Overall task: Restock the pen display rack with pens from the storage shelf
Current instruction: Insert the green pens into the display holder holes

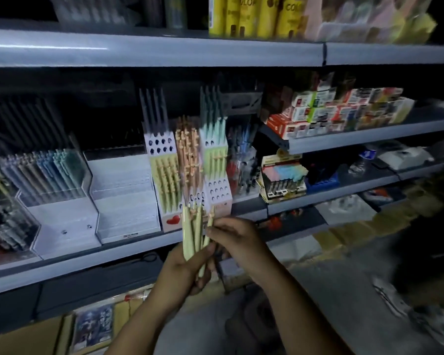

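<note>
Pale green plastic pens (190, 231), a small bunch of them, stand nearly upright in front of the shelf edge, long axes running top to bottom with a slight lean to the right, clip ends up and tips down inside the fist. The left hand (183, 269) is wrapped closed around the lower half of the bunch. The right hand (235, 238) pinches one pen at the right side of the bunch between thumb and fingertips, its fingers curled shut on that barrel.

Just behind the pens sits the white tiered pen display rack with round holes (190, 170) on the grey metal shelf (87, 262). Its left column holds yellow-green pens, the middle peach ones, the right mint ones, all pointing up and tilted back; several holes in the rack are unfilled. To the left stands a clear acrylic stepped tray of pastel pens (51, 175).
</note>
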Demonstrator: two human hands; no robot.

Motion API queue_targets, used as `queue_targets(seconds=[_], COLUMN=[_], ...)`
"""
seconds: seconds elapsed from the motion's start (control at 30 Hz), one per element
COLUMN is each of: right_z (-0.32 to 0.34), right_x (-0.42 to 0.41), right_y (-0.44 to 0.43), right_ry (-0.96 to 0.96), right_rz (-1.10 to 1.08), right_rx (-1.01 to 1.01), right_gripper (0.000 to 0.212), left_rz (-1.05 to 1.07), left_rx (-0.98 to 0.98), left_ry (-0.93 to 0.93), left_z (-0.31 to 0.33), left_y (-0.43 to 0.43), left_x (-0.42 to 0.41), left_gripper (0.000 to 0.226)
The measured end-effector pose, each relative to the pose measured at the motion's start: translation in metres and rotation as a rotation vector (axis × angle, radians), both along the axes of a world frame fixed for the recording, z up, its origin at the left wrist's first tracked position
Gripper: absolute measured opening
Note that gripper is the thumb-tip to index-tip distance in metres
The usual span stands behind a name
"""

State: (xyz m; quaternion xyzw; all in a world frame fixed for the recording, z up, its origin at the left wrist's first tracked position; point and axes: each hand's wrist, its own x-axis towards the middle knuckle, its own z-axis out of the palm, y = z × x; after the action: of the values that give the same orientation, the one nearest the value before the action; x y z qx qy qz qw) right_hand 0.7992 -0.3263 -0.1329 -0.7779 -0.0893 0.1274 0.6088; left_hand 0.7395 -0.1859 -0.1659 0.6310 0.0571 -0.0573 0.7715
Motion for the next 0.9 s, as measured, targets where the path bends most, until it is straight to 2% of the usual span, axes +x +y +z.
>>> queue_targets(seconds=[0.13, 0.33, 0.43, 0.53, 0.7, 0.77, 0.9], right_z=[-0.007, -0.022, -0.029, -0.033, -0.034, -0.037, -0.051], right_x=[0.056, 0.113, 0.126, 0.133, 0.160, 0.176, 0.208], right_y=[-0.006, 0.003, 0.013, 0.022, 0.021, 0.015, 0.013], right_ry=[0.021, 0.078, 0.082, 0.061, 0.020, -0.047, -0.219], right_rz=[0.094, 0.126, 0.142, 0.087, -0.166, -0.235, -0.240], right_rx=[-0.004, 0.087, 0.086, 0.128, 0.273, 0.242, 0.072], right_gripper=[0.021, 0.015, 0.014, 0.013, 0.013, 0.013, 0.018], left_rz=[0.114, 0.302, 0.323, 0.305, 0.288, 0.276, 0.255], left_rx=[0.007, 0.077, 0.130, 0.142, 0.124, 0.133, 0.208], left_ry=[0.055, 0.038, 0.012, 0.001, 0.071, 0.102, 0.073], left_z=[-0.001, -0.011, -0.017, -0.018, -0.029, -0.033, -0.030], left_y=[-0.014, -0.011, -0.004, 0.005, 0.028, 0.037, 0.050], left_x=[0.038, 0.078, 0.095, 0.106, 0.120, 0.125, 0.138], left_gripper=[0.033, 0.042, 0.044, 0.045, 0.046, 0.047, 0.047])
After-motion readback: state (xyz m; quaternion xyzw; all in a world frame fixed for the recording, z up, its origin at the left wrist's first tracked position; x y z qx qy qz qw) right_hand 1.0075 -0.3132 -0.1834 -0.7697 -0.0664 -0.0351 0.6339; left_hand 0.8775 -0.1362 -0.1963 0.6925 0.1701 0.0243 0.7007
